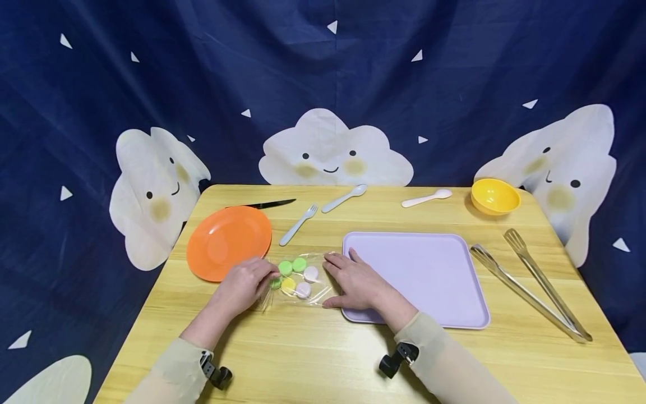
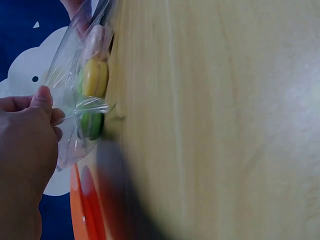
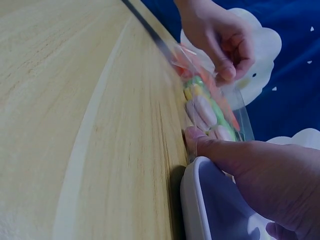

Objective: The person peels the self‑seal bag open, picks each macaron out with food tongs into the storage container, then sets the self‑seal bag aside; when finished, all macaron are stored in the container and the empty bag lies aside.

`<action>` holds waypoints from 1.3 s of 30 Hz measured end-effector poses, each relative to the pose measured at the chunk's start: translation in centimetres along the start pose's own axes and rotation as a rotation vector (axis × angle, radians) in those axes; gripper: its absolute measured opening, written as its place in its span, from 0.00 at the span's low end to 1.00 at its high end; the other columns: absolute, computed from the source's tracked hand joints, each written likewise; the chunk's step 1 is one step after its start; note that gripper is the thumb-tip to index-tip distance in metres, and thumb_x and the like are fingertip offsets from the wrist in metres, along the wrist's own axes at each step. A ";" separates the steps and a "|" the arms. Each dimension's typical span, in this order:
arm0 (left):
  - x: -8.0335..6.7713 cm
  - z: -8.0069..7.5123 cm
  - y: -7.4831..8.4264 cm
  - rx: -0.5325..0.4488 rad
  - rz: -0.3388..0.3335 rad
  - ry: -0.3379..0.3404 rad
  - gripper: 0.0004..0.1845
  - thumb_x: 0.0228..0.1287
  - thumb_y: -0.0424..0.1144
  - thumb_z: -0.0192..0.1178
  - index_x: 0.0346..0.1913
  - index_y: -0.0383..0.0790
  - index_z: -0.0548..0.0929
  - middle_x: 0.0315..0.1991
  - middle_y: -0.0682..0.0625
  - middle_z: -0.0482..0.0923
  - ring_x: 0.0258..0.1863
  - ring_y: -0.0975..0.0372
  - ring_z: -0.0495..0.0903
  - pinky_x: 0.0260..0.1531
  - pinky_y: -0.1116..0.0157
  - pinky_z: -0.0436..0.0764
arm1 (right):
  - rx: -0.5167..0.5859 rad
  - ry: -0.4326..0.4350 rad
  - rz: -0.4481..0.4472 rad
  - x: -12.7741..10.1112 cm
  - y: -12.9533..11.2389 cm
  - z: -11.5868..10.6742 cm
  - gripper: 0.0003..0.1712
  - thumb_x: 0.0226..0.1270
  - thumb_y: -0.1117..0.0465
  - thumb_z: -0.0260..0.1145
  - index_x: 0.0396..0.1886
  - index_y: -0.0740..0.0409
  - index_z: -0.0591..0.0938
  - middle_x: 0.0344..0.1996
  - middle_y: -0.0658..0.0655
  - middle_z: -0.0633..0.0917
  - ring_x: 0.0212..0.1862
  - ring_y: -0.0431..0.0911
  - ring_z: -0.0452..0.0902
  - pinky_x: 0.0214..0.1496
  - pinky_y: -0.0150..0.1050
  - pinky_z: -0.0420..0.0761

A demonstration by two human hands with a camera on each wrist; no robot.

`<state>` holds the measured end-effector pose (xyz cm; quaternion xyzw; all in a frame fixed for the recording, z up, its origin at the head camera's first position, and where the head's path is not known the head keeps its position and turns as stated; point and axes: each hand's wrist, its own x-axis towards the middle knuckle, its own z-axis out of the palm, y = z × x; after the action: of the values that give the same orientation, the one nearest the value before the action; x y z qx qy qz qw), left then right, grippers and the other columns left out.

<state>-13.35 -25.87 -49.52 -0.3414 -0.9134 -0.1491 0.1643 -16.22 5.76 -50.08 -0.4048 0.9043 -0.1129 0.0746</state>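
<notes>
Clear bag (image 1: pixel 298 279) holds green, yellow, pink discs; left hand (image 1: pixel 245 284) fingers pinch bag edge, right hand (image 1: pixel 356 280) fingers flat.

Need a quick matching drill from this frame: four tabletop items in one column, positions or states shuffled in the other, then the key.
Items:
1. orange plate
2. yellow bowl
3. metal tongs
4. clear bag of round candies

Places or states:
A. far right corner of the table
B. pinched by the left hand, right hand at its other end
C. lying right of the lilac tray
D. left of the bag, by the black knife

Pairs: 1-D, 2-A, 3-C, 4-B
</notes>
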 end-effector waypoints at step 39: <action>-0.5 -1.1 0.7 -0.053 -0.143 -0.082 0.05 0.70 0.36 0.73 0.45 0.44 0.88 0.42 0.53 0.88 0.47 0.57 0.88 0.51 0.54 0.87 | 0.131 0.081 -0.063 0.4 -0.2 0.1 0.50 0.71 0.33 0.69 0.77 0.64 0.71 0.76 0.62 0.71 0.79 0.53 0.62 0.83 0.62 0.49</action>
<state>-12.36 -26.08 -48.61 -0.2852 -0.9372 -0.1703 0.1067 -16.38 5.32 -50.16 -0.4225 0.8840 -0.1905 0.0605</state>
